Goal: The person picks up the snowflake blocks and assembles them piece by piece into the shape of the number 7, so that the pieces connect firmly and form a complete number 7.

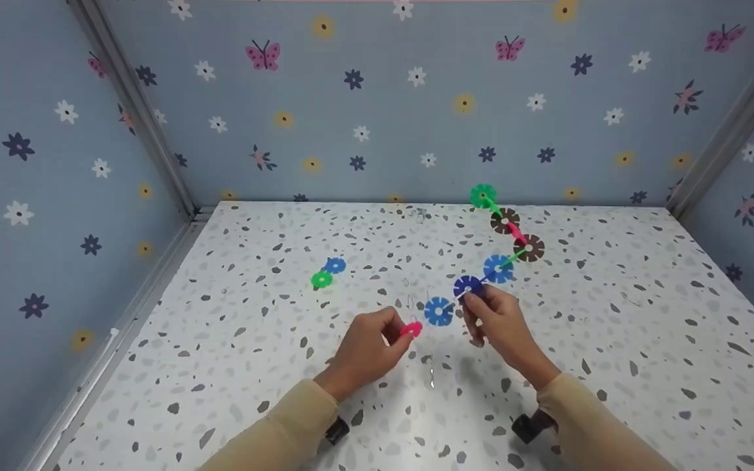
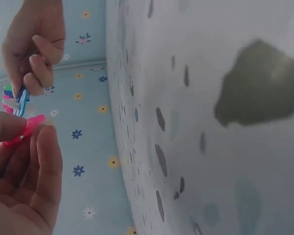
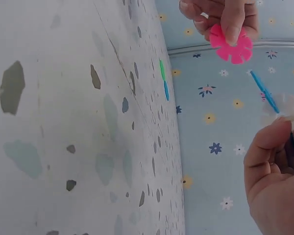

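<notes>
My left hand (image 1: 367,343) pinches a pink notched plastic disc (image 1: 411,329) between thumb and fingertips, close to the near end of a chain of interlocked snowflake discs. That end is a light blue disc (image 1: 432,316). Behind it, my right hand (image 1: 504,324) pinches the chain at a white disc (image 3: 284,105), beside a dark blue disc (image 1: 465,282). From there the chain runs away to the back right through another blue disc (image 1: 499,269), brown discs (image 1: 532,248) and a green disc (image 1: 482,195) at the far end. In the right wrist view a gap separates the pink disc from the light blue one.
On the speckled tabletop (image 1: 252,347), left of the hands, lie a green disc (image 1: 322,279) and a blue disc (image 1: 335,265) side by side. Flower-patterned panels (image 1: 390,98) in metal frames stand at the back and both sides.
</notes>
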`<state>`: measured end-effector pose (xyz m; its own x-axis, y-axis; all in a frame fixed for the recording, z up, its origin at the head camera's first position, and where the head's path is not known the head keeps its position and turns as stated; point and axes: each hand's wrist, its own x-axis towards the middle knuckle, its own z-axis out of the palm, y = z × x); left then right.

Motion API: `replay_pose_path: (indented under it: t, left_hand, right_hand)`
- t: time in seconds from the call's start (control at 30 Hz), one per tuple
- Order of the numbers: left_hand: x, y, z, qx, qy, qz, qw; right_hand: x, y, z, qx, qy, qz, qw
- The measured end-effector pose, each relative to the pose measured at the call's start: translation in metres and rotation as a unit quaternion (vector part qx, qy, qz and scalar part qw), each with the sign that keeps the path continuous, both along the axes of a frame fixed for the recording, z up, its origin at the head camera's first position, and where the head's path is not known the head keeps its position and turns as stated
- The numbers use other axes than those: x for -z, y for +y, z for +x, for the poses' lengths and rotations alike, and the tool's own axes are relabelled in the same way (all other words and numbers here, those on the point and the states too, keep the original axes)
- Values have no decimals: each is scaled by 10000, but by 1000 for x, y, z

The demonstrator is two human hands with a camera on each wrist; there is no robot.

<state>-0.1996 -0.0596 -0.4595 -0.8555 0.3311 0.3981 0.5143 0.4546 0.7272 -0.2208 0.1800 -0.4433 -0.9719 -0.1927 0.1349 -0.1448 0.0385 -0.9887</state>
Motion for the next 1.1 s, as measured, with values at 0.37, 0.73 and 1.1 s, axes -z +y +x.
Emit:
replay_pose_path:
  t: [0.37, 0.73, 1.1]
  left_hand:
    - [1, 9, 5, -188, 1826, -687, 9806]
    - [4, 10, 6, -192, 2098, -442, 9765]
    - [6, 21, 8, -63, 2483, -35, 9687]
  right_hand:
    - [0, -6, 4, 99, -150, -23, 9998]
    - [1, -12, 6, -109, -230, -390, 9989]
    - [-6, -11, 11, -292, -159, -410, 9986]
